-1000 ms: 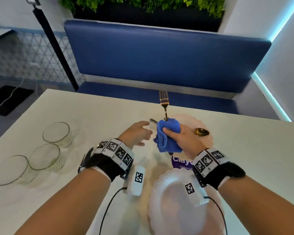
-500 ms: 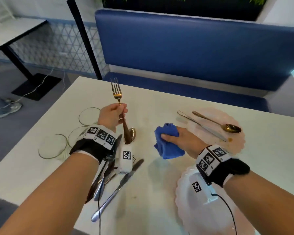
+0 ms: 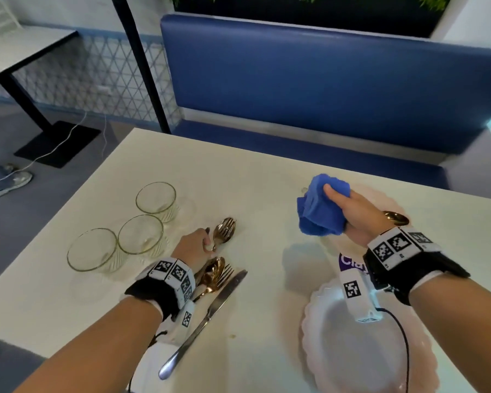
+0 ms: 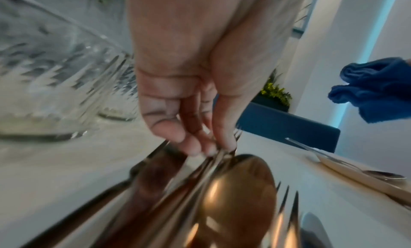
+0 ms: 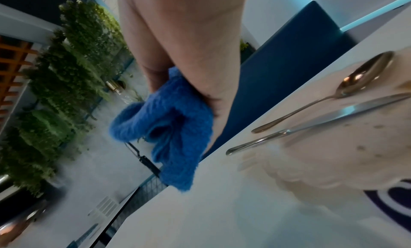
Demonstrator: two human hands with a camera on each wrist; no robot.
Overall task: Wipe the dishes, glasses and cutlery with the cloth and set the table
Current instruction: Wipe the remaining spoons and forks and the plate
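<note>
My left hand (image 3: 207, 243) is low on the table and pinches the neck of a gold fork (image 3: 228, 226), whose tines lie over a spoon bowl. In the left wrist view the fingertips (image 4: 193, 149) close on the fork's stem above a gold spoon (image 4: 235, 197). My right hand (image 3: 350, 212) grips a bunched blue cloth (image 3: 315, 215) above the near edge of the far pink plate (image 3: 364, 191). In the right wrist view the cloth (image 5: 164, 125) hangs free of the table; a gold spoon (image 5: 360, 81) and a steel knife (image 5: 311, 128) lie on that plate.
Three empty glasses (image 3: 141, 234) stand left of my left hand. By my left wrist lie a gold spoon (image 3: 213, 275), another fork (image 3: 226, 273) and a steel knife (image 3: 207, 316). A white scalloped plate (image 3: 338, 361) sits at the near right. A blue bench (image 3: 309, 89) runs behind the table.
My left hand has brought the fork down from upright to lie flat on the table by the glasses. My right hand has lifted the cloth and moved it right, over the far plate.
</note>
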